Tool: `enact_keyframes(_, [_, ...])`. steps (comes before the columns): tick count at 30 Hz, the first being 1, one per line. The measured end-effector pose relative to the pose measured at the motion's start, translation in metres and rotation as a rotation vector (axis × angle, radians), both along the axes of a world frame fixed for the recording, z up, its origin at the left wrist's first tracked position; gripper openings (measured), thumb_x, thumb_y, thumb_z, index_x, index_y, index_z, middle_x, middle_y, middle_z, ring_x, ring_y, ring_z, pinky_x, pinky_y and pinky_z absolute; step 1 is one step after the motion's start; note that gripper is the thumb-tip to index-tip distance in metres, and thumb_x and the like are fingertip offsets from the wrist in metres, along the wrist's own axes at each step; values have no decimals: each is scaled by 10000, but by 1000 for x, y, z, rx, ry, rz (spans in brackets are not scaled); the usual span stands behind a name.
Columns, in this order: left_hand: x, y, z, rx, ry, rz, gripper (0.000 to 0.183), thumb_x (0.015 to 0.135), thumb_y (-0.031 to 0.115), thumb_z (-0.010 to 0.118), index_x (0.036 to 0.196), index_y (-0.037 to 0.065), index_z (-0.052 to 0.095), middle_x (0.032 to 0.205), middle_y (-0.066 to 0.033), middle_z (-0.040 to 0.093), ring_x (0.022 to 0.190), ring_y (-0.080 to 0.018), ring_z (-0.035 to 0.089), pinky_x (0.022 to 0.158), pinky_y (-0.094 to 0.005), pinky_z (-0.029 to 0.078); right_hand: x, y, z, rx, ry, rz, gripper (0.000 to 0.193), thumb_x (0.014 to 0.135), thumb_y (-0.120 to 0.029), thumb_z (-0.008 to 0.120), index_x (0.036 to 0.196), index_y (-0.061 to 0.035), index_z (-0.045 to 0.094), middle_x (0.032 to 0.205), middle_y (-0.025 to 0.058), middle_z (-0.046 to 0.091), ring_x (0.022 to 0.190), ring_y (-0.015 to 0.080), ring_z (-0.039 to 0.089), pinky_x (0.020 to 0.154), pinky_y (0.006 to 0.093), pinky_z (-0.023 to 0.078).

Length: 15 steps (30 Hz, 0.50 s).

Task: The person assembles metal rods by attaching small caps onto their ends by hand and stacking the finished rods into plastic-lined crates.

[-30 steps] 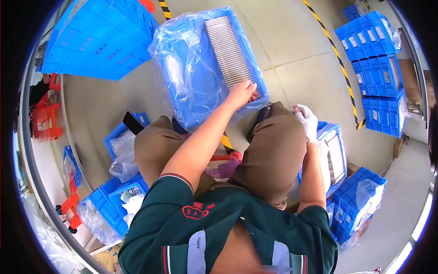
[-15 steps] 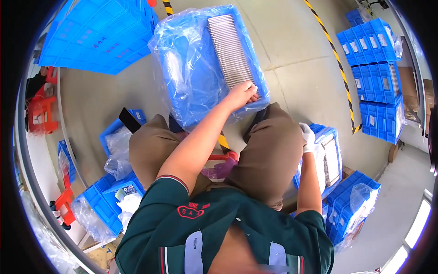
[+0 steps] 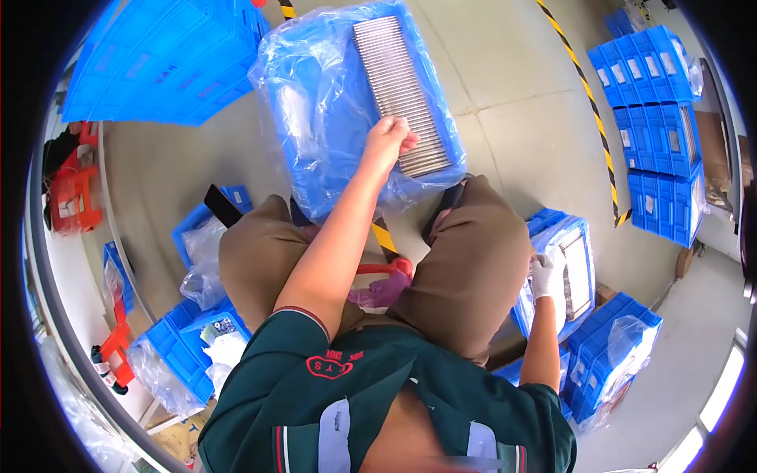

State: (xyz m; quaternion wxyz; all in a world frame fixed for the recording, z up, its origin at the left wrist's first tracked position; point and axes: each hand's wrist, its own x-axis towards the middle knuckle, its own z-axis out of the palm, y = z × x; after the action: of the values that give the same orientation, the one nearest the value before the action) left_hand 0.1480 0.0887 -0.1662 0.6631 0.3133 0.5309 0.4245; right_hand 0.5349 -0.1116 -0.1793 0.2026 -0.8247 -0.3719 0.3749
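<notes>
The person's bare left hand (image 3: pixel 390 143) hovers at the left edge of a row of thin silvery strips (image 3: pixel 394 71) inside a blue plastic bin (image 3: pixel 455 148); its grip is curled, but whether it clamps anything cannot be told. The white-gloved right hand (image 3: pixel 542 276), grip unclear, is beside another film-wrapped blue bin (image 3: pixel 546 224).

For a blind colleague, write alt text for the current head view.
A person's bare left hand is at a row of thin silvery pieces in a plastic-lined blue crate; their white-gloved right hand is near another blue crate. Stacked blue crates stand on both sides.
</notes>
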Motion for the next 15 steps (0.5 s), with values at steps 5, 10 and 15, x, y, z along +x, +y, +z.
enact_keyframes(5, [9,-15,-20,-83,58,245,189,852,256,487,812,74,519,677,-39,564,542,-91,464,504,-229,374,40,-43,-44,-32,-58,-8,157,803,-93,496,888,8,582,700,49,577,585,100,520,505,228,398])
enact_keyframes(10, [-23,-16,-28,-146,62,384,187,812,265,538,704,115,507,503,33,389,394,-73,325,354,-223,232,85,-66,-103,1,-242,25,207,726,-159,561,797,23,628,750,170,620,719,249,590,678,351,449])
enact_keyframes(15, [-35,-17,37,-62,-8,340,201,873,248,493,830,52,493,591,3,417,476,-75,334,442,-213,284,70,-57,-53,-265,-645,450,347,745,-132,536,1065,1,531,801,122,615,742,227,581,701,319,450])
